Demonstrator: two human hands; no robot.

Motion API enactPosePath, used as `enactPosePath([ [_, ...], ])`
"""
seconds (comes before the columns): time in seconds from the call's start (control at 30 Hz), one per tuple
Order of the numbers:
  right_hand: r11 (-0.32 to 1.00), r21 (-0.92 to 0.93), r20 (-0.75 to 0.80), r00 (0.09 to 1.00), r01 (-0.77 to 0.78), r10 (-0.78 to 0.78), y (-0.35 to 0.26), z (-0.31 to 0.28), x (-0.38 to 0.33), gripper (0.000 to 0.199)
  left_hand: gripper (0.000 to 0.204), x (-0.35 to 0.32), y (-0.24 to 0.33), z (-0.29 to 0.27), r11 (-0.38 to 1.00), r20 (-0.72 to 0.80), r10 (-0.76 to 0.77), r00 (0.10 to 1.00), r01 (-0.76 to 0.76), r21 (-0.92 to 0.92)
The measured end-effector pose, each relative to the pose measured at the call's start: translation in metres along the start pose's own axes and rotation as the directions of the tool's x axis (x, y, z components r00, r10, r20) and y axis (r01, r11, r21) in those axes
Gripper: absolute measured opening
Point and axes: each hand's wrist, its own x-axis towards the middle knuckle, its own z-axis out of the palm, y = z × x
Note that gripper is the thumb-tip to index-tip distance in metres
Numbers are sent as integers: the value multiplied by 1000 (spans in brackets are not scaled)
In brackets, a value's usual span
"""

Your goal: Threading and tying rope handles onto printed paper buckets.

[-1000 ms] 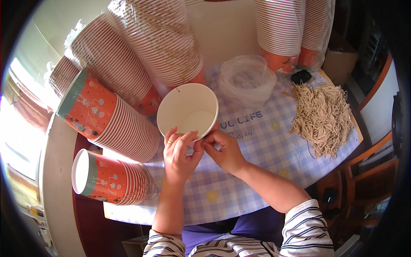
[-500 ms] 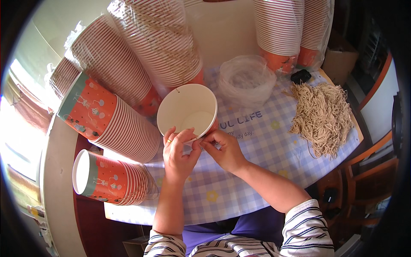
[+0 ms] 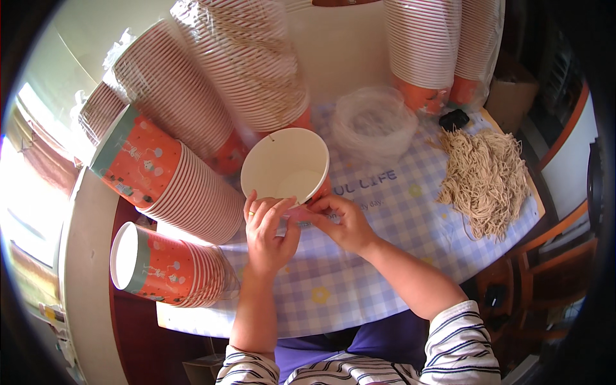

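Currently in hand: a white-lined paper bucket (image 3: 285, 160) is being held by its near rim over the checked tablecloth (image 3: 366, 289).
Left hand (image 3: 268, 228): the near rim is being gripped, fingers bent over it and thumb below.
Right hand (image 3: 346, 226): thumb and forefinger are being brought close together just beside the rim; whether anything is being pinched cannot be told, the spot being small and blurred.
Bucket's place: it is being flanked by nested buckets (image 3: 199, 196) at left and a clear plastic bag (image 3: 375, 125) at right.
Beige cord (image 3: 484, 183): a tangled heap is being borne by the table's right side.
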Motion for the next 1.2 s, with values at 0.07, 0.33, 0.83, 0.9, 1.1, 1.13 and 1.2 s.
enactPosePath([
  [0.07,998,64,-47,998,-29,32,7,-2,0,12,33,-2,-2,1,1000,-23,-3,1000,3,9],
  [0.33,999,43,-474,880,-18,36,32,-24,11,33,27,-7,-8,0,997,-63,8,998,-12,-70],
  [0.83,745,597,39,938,-299,345,13,-70,21,56,31,-35,-26,-25,964,-35,-95,995,83,-252],
  [0.9,778,568,32,951,-269,306,-1,-63,18,49,35,-41,-38,-22,974,-40,-106,994,95,-204],
  [1.1,1000,-17,-49,999,-2,1,-13,-50,4,22,41,-44,-39,-23,915,-145,-339,930,290,-280],
  [1.13,994,-104,-54,998,37,-42,-14,-43,1,21,37,-47,-41,-27,881,-121,-374,920,311,-357],
  [1.2,957,-258,-15,989,136,-145,-15,-34,-4,22,34,-44,-36,-27,717,-104,-470,876,311,-624],
])
